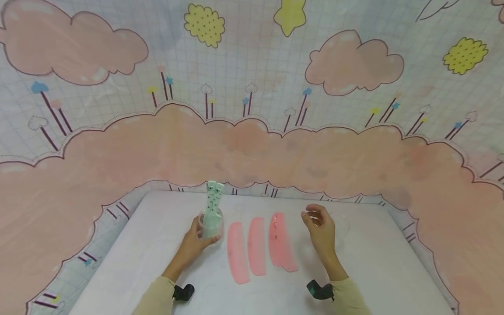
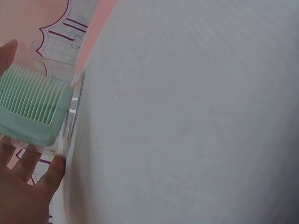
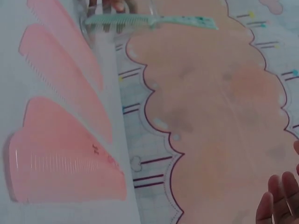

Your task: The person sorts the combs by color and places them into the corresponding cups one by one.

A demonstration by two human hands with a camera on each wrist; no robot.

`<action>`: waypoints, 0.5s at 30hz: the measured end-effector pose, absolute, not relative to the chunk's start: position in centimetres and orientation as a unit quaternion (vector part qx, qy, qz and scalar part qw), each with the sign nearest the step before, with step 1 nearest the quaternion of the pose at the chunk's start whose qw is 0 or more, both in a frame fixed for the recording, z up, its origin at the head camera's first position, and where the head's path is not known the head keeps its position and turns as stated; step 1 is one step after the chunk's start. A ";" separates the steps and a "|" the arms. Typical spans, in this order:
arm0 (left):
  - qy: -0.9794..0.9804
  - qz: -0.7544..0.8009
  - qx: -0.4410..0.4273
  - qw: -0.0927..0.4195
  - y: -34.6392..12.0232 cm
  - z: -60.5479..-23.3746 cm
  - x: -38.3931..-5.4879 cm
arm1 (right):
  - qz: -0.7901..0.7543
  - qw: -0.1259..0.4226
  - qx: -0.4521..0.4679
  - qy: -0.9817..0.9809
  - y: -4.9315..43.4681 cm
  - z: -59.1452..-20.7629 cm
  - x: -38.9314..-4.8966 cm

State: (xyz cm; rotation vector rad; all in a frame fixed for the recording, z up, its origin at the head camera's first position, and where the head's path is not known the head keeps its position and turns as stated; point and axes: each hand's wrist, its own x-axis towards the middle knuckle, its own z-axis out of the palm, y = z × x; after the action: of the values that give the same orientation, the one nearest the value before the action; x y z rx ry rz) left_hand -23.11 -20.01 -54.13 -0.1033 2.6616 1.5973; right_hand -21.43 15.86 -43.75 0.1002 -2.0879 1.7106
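left hand (image 1: 193, 243) grips clear cup (image 1: 213, 228), fingers partly hidden; green combs (image 1: 213, 209) lean inside (teeth indistinct in head view). right hand (image 1: 323, 229) empty, loosely bent, near flat pink combs (image 1: 257, 247) on white table (image 1: 378, 262).

This looks like an indoor spot made up for recording, though whether in a home or a studio cannot be told. A bare white surface (image 1: 378, 258) stands against a printed backdrop (image 1: 252, 153) with pink clouds (image 1: 354, 65), a yellow star (image 1: 290, 17) and thin grid lines, nursery-like, and small black devices (image 1: 183, 292) sit at both sleeves (image 1: 155, 296).
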 end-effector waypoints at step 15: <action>0.858 0.512 -0.034 0.018 -20.0 -53.8 -23.0 | 0.600 0.338 0.007 -0.725 24.0 -46.2 -23.1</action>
State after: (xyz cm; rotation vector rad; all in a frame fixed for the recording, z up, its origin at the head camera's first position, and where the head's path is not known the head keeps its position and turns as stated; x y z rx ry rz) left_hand -23.02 -19.99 -53.82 -0.1048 2.6669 1.5897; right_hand -23.09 24.05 -46.23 0.0188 -1.8885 1.5627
